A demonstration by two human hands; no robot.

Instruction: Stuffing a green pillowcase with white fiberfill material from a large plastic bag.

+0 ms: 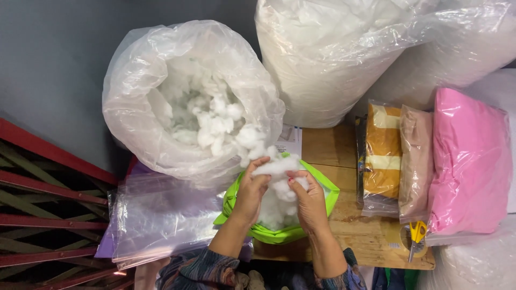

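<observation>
A wooden tabletop (322,145) stands on a grey floor (48,64), with red slats (48,215) left of it. The green cover (328,196) lies at the tabletop's near edge, its mouth open and packed with white stuffing (277,207). Both hands work at that mouth: the left hand (251,193) and right hand (309,201) each pinch a tuft (277,166) of stuffing in their fingers. Behind the cover an open clear bag (134,91) holds loose stuffing; a fuller bag (322,70) stands beside it. Clear flat bags (156,215) lie left of the cover. Right of it, packed cushions (467,161) crowd the tabletop, yellow scissors (416,233) near them. Bare wood shows only just right of the cover.
</observation>
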